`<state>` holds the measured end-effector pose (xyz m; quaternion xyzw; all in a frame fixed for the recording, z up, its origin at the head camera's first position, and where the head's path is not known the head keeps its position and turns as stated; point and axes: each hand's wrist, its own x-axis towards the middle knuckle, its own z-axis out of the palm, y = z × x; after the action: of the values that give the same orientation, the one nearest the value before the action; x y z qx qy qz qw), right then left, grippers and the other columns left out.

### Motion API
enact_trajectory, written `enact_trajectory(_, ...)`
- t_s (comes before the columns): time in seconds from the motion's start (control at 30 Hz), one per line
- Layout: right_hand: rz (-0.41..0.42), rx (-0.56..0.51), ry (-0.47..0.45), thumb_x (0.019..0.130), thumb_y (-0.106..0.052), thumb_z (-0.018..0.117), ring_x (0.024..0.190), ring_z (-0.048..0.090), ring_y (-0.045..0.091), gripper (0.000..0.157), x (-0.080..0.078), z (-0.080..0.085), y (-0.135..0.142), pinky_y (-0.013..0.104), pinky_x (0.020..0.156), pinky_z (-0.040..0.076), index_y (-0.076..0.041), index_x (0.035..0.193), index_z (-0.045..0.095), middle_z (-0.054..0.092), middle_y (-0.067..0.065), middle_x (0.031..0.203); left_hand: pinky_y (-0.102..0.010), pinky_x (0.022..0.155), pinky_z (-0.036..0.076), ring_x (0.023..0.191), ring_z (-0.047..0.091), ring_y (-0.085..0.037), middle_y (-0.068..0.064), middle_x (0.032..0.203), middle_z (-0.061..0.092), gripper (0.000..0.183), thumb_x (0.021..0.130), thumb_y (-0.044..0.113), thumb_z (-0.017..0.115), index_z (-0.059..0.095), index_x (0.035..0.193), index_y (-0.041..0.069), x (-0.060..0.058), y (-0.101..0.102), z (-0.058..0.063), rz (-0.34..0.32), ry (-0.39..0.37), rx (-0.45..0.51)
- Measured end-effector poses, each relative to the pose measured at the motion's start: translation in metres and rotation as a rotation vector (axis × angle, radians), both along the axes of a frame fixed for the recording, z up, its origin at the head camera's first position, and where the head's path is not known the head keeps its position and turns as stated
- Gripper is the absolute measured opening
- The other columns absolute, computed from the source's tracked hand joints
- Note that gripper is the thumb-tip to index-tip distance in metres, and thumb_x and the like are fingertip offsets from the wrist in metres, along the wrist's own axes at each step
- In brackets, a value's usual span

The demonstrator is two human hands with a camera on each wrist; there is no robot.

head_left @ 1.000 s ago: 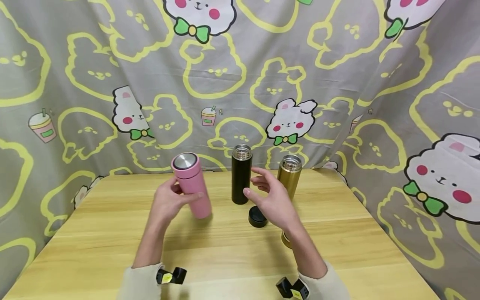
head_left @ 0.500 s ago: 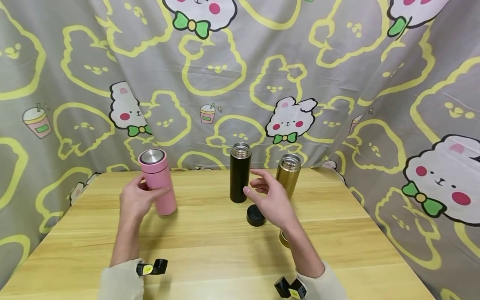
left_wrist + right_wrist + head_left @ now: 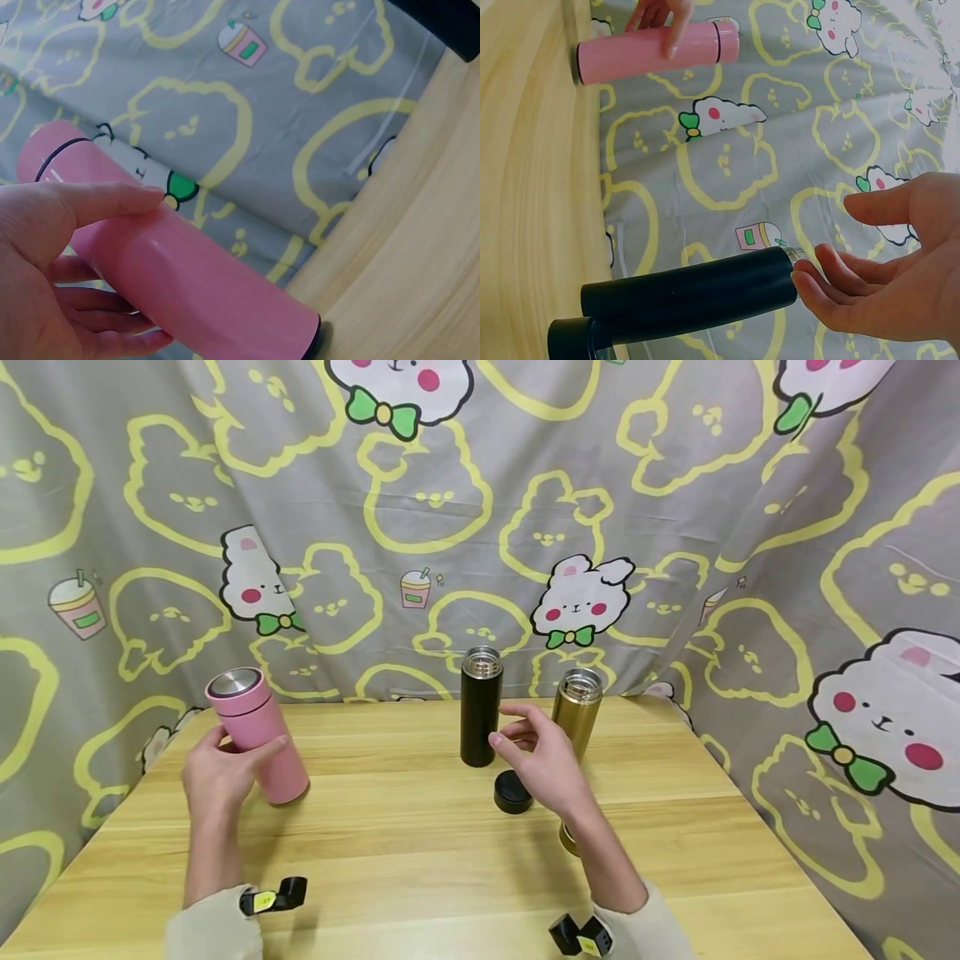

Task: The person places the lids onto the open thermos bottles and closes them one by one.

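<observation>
My left hand (image 3: 221, 777) grips a pink thermos (image 3: 281, 772) round its side at the left of the table. Its steel-topped lid is on, and its base is right at the tabletop. In the left wrist view the thumb lies along the pink body. My right hand (image 3: 546, 764) holds nothing, its fingers loosely bent beside an uncapped black thermos (image 3: 480, 718). Behind that hand stands an uncapped gold thermos (image 3: 581, 706), its lower part hidden. A black lid (image 3: 513, 793) lies in front of the black thermos. Below my right forearm a gold lid (image 3: 570, 837) is partly covered.
The wooden table (image 3: 420, 877) ends at a patterned grey curtain (image 3: 480, 527) at the back and right. Small black cameras are strapped to both wrists, over light sleeves (image 3: 213, 927).
My left hand has carried the pink thermos leftward across the table, away from the black one. The right hand has stayed in nearly the same place.
</observation>
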<state>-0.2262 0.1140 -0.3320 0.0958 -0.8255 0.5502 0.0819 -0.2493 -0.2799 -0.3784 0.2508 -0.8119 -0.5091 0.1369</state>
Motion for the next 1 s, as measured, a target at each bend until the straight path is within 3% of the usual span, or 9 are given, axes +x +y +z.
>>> enact_trajectory(0.17, -0.001, -0.005, -0.002, 0.095, -0.018, 0.073, 0.097, 0.068, 0.021, 0.041, -0.001, -0.001, 0.001, 0.039, 0.093, 0.054, -0.013, 0.134, 0.062, 0.070, 0.011, 0.106, -0.046, 0.092, 0.049, 0.129, 0.054, -0.039, -0.023, 0.146, 0.053, 0.093, 0.081, 0.048, 0.082, 0.041, 0.155, 0.010, 0.000, -0.001, -0.003, 0.022, -0.007, -0.009)
enact_trajectory(0.33, -0.004, -0.003, 0.000, 0.095, -0.018, 0.073, 0.096, 0.069, 0.020, 0.040, -0.002, -0.002, 0.002, 0.039, 0.092, 0.055, -0.013, 0.133, 0.062, 0.071, 0.010, 0.105, -0.060, 0.106, 0.044, 0.135, 0.048, -0.045, -0.027, 0.153, 0.045, 0.097, 0.085, 0.048, 0.079, 0.030, 0.159, 0.007, 0.001, -0.001, -0.004, -0.014, -0.028, 0.004)
enact_trajectory(0.63, 0.002, 0.004, -0.004, 0.095, -0.018, 0.073, 0.096, 0.069, 0.021, 0.040, -0.002, -0.004, 0.004, 0.039, 0.090, 0.055, -0.013, 0.133, 0.063, 0.071, 0.010, 0.105, -0.063, 0.109, 0.041, 0.138, 0.045, -0.048, -0.030, 0.156, 0.039, 0.100, 0.089, 0.049, 0.075, 0.021, 0.161, 0.006, 0.003, 0.000, -0.005, -0.057, -0.037, -0.011)
enact_trajectory(0.9, 0.000, -0.008, 0.005, 0.093, -0.017, 0.074, 0.096, 0.069, 0.022, 0.041, -0.002, -0.002, 0.005, 0.040, 0.092, 0.056, -0.013, 0.133, 0.063, 0.071, 0.011, 0.104, -0.070, 0.113, 0.028, 0.147, 0.024, -0.056, -0.034, 0.164, 0.012, 0.121, 0.089, 0.056, 0.070, -0.013, 0.161, 0.006, 0.011, 0.008, 0.010, -0.119, -0.082, -0.036)
enact_trajectory(1.0, 0.005, -0.013, 0.010, 0.094, -0.017, 0.074, 0.097, 0.069, 0.022, 0.042, -0.002, -0.001, 0.006, 0.040, 0.093, 0.056, -0.013, 0.134, 0.062, 0.071, 0.011, 0.105, -0.072, 0.113, 0.027, 0.146, 0.021, -0.059, -0.037, 0.162, 0.008, 0.118, 0.092, 0.061, 0.062, -0.016, 0.159, 0.002, 0.016, 0.007, 0.019, -0.120, -0.122, -0.064)
